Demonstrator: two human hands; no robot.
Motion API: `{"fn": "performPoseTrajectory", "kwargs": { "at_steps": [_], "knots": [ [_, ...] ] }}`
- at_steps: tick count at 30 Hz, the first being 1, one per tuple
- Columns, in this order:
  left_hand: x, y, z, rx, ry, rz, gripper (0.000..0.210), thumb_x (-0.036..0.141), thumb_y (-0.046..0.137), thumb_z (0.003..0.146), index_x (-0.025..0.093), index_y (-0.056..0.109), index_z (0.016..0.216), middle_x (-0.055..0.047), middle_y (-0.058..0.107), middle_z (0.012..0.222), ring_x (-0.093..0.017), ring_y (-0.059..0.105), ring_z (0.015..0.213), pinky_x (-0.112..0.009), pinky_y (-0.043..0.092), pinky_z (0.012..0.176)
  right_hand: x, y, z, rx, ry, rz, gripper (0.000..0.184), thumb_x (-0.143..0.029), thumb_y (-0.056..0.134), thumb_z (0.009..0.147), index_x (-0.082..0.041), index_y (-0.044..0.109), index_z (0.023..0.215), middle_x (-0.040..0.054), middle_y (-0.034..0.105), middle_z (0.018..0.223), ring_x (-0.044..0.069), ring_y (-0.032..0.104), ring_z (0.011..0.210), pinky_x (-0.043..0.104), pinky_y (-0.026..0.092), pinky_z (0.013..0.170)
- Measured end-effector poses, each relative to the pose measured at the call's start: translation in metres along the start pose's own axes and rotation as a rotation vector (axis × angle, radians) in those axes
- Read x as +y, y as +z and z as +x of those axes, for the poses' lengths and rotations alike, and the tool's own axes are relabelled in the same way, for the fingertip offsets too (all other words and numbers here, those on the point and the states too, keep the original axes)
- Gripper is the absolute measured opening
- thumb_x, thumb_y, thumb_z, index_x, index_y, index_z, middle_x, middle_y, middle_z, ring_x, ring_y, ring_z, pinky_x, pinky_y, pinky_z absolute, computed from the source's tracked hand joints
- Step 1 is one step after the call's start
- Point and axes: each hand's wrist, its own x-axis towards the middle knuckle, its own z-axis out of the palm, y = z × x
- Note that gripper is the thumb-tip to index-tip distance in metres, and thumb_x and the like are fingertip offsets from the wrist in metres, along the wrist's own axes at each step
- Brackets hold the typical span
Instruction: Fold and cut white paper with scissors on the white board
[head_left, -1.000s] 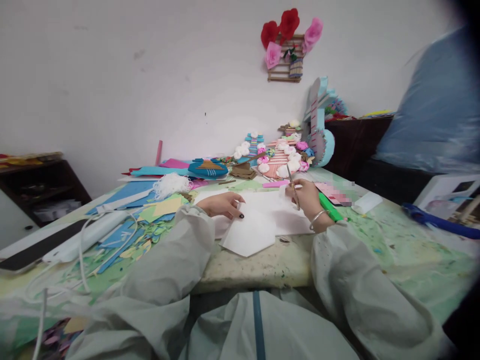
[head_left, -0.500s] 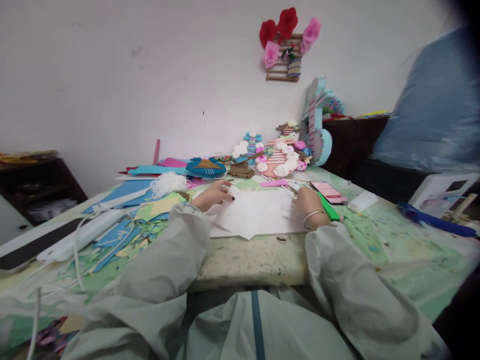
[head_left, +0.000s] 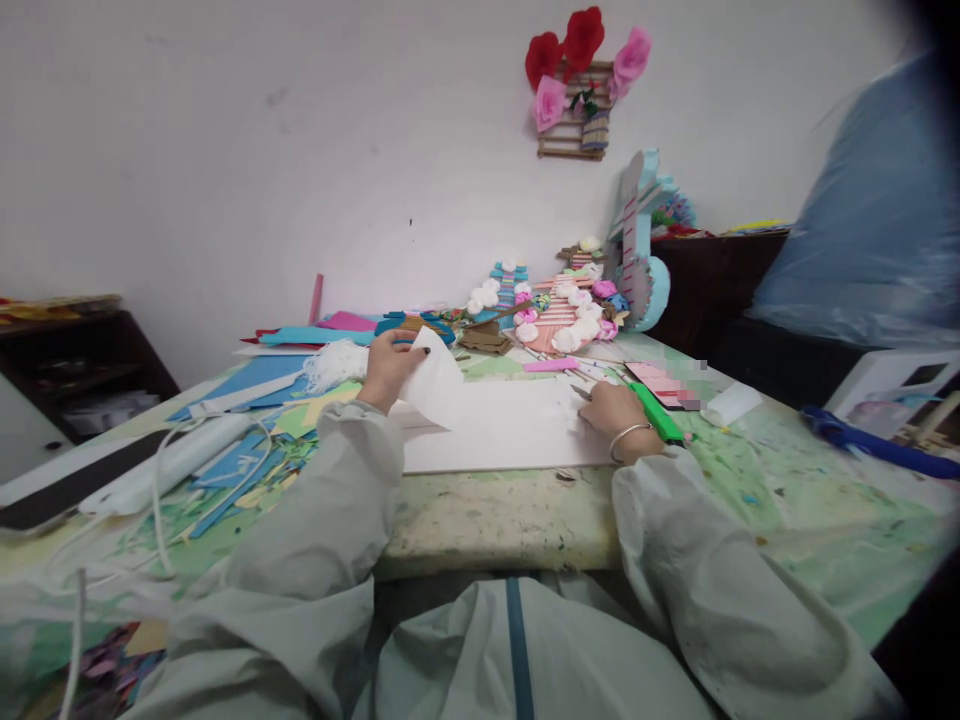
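Observation:
My left hand (head_left: 390,368) pinches a cut piece of white paper (head_left: 435,385) by its upper edge, holding it raised and tilted. Below lies a larger white sheet (head_left: 510,435), flat near the table's front edge. My right hand (head_left: 611,410), with a bracelet at the wrist, is closed around scissors (head_left: 580,392); only their grey metal tip shows past the fingers, and the handles are hidden. Small white paper scraps (head_left: 568,402) lie by that hand. Just right of it rests a long bright green tool (head_left: 658,415), partly behind the hand.
To the left are paper scraps (head_left: 300,440), white string (head_left: 335,368) and a white power strip (head_left: 169,465) with its cable. Paper-flower crafts (head_left: 562,315) stand at the back. A phone (head_left: 660,385), a white roll (head_left: 733,403) and a blue-handled tool (head_left: 877,440) lie rightward.
My left hand has lifted the cut paper piece up and to the left, uncovering more of the sheet beneath. My right hand has stayed nearly in place with the scissors.

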Motion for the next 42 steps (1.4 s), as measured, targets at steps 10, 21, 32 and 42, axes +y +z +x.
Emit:
{"fn": "performPoseTrajectory", "kwargs": {
  "at_steps": [10, 21, 32, 42],
  "knots": [
    [-0.004, 0.002, 0.005, -0.036, 0.083, -0.066, 0.031, 0.026, 0.070, 0.059, 0.012, 0.065, 0.086, -0.006, 0.067, 0.074, -0.015, 0.060, 0.063, -0.025, 0.047, 0.058, -0.016, 0.001, -0.001, 0.128, -0.407, 0.199, 0.034, -0.026, 0.051, 0.082, -0.015, 0.065, 0.111, 0.0112, 0.066, 0.110, 0.024, 0.057, 0.105, 0.034, 0.039, 0.094],
    [0.006, -0.012, 0.008, 0.156, 0.520, 0.299, 0.018, 0.017, 0.054, 0.074, 0.019, 0.069, 0.085, -0.003, 0.070, 0.091, -0.018, 0.061, 0.090, -0.030, 0.045, 0.087, -0.016, 0.011, 0.003, -0.096, -0.358, 0.192, 0.026, -0.010, 0.054, 0.072, -0.016, 0.075, 0.086, 0.0103, 0.072, 0.090, 0.022, 0.065, 0.089, 0.027, 0.044, 0.082],
    [0.039, 0.007, -0.031, -0.447, 0.332, -0.133, 0.047, 0.036, 0.066, 0.072, 0.019, 0.059, 0.115, -0.006, 0.069, 0.089, -0.018, 0.063, 0.077, -0.028, 0.050, 0.068, -0.043, -0.005, -0.025, -0.015, -0.788, 1.023, 0.072, -0.036, 0.053, 0.084, -0.031, 0.015, 0.145, 0.0090, 0.031, 0.147, 0.021, 0.034, 0.132, 0.039, 0.041, 0.095],
    [0.004, 0.041, -0.026, -0.471, 0.333, 0.136, 0.042, 0.023, 0.065, 0.070, 0.016, 0.060, 0.110, -0.008, 0.067, 0.095, -0.018, 0.062, 0.080, -0.029, 0.048, 0.072, -0.044, -0.001, -0.020, -0.203, -0.448, 1.316, 0.060, -0.019, 0.061, 0.067, -0.019, 0.042, 0.123, -0.0080, 0.055, 0.058, 0.009, 0.049, 0.049, 0.019, 0.040, 0.049]
  ]
}}
